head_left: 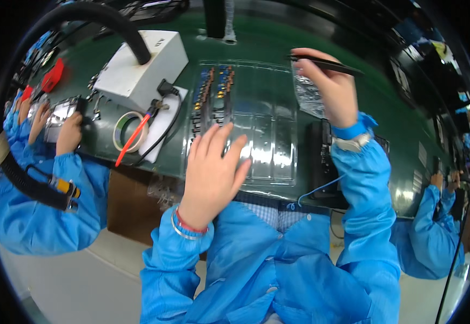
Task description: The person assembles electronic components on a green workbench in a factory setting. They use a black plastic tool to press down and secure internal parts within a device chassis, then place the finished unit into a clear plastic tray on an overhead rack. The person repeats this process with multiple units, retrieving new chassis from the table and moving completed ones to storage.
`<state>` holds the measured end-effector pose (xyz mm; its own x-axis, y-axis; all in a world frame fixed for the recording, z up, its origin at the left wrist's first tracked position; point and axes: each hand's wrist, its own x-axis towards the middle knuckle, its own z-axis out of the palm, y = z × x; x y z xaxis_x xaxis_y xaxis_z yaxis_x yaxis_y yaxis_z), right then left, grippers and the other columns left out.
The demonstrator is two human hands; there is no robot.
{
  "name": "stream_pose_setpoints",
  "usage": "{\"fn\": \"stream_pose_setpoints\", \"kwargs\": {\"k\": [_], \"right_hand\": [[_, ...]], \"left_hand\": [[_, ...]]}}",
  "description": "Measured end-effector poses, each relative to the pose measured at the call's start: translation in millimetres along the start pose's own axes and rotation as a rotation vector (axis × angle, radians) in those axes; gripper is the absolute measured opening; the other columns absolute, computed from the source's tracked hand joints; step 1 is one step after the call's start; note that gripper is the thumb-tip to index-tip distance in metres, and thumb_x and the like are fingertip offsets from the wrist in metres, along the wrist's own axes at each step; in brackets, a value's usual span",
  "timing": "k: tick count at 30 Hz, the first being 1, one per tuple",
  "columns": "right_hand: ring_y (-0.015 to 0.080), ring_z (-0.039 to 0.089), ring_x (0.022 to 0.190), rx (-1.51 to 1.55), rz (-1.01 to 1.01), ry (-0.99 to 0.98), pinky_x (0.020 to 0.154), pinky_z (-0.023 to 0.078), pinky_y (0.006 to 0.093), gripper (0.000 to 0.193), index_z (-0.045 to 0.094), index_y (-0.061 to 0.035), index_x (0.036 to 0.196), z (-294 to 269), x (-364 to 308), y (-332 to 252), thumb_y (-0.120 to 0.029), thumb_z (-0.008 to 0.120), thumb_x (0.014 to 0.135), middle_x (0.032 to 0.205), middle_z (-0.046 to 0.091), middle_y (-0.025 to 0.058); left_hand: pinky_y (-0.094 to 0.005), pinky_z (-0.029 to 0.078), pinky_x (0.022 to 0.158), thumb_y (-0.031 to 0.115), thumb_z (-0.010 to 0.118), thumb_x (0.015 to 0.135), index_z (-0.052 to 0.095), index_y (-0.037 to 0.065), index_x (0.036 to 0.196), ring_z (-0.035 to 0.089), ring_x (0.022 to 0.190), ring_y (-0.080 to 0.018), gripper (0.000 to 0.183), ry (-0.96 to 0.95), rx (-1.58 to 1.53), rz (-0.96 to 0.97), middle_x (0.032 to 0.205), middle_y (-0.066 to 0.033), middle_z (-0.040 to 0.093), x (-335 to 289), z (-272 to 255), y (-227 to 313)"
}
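Note:
A clear plastic tray [295, 156] lies on the bench before me. Two rows of small electronic parts [225, 81], black with blue and orange bits, fill its left side. My left hand [213, 167] rests over the near end of those rows with its fingers spread; whether it touches a part I cannot tell. Raised beyond the tray's far right corner, my right hand [329, 86] grips thin black tweezers [345, 68] between thumb and fingers. Below that hand a crinkled clear bag [309, 97] lies on the bench. A blue strap with a coiled cord circles my right wrist.
Left of the tray stand a white box [143, 70] with a black hose, a tape roll [120, 132] and an orange-handled tool [132, 141]. A black device [321, 162] lies right of the tray. Co-workers in blue sit on both sides. A cardboard box [132, 205] is below the bench.

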<state>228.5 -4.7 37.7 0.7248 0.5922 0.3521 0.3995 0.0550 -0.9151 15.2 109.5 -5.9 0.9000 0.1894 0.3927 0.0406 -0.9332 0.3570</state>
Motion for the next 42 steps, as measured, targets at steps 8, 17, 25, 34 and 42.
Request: {"fn": "stream_pose_setpoints", "kwargs": {"k": [8,17,25,34,42], "right_hand": [[0.0105,0.058,0.081,-0.270,0.086,-0.038,0.072,0.046,0.0220,0.017,0.064,-0.0016,0.094,-92,-51,-6,-0.005,0.064,0.078,0.090,0.063,0.0052],[0.0110,0.060,0.078,-0.299,0.094,-0.072,0.070,0.048,0.0227,0.019,0.064,-0.0019,0.095,-120,-53,63,-0.007,0.065,0.077,0.088,0.065,0.0057],[0.0126,0.063,0.076,-0.324,0.128,0.050,0.070,0.050,0.0230,0.019,0.066,-0.0047,0.094,-104,-57,76,-0.009,0.067,0.076,0.088,0.067,0.0074],[0.0114,0.063,0.075,-0.343,0.155,0.097,0.066,0.049,0.0220,0.018,0.067,-0.0064,0.093,-102,-56,80,-0.009,0.067,0.075,0.083,0.067,0.0073],[0.0119,0.063,0.075,-0.321,0.137,0.109,0.066,0.049,0.0222,0.019,0.067,-0.0069,0.094,-95,-55,80,-0.009,0.067,0.075,0.082,0.067,0.0072]], "left_hand": [[-0.0544,0.028,0.096,0.018,0.057,0.078,0.057,0.005,0.105,0.044,0.115,-0.0270,0.030,-0.097,0.014,0.241,0.118,-0.0061,0.052,62,48,61],[-0.0653,0.017,0.096,0.016,0.055,0.072,0.061,0.006,0.099,0.038,0.121,-0.0266,0.030,-0.019,0.191,0.192,0.122,-0.0050,0.050,107,123,71],[-0.0660,0.018,0.096,0.016,0.053,0.077,0.062,0.017,0.102,0.032,0.126,-0.0271,0.027,-0.127,0.130,0.107,0.131,-0.0038,0.041,110,118,64],[-0.0654,0.019,0.096,0.004,0.050,0.076,0.062,0.017,0.105,0.030,0.126,-0.0306,0.034,-0.167,0.106,0.098,0.133,-0.0049,0.038,110,114,65],[-0.0641,0.019,0.097,0.003,0.049,0.076,0.061,0.018,0.107,0.029,0.126,-0.0351,0.036,-0.145,0.104,0.103,0.134,-0.0089,0.035,109,114,65]]}}
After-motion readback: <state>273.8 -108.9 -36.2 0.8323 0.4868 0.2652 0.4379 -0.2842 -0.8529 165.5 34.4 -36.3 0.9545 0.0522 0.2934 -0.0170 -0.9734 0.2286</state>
